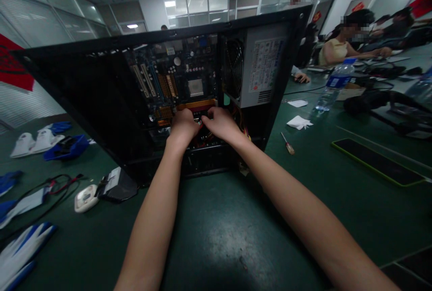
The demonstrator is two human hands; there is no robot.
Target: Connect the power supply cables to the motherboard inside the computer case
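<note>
Two hands (201, 124) inside open computer case (101, 102), green table (216, 223) bare in front.

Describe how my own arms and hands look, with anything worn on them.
The left hand and right hand are bare, with no gloves. Both forearms are slim and uncovered, with no sleeve, watch, bracelet, cable or clear marking in view. Most of the fingers are hidden or too dark to rule out rings.
</note>
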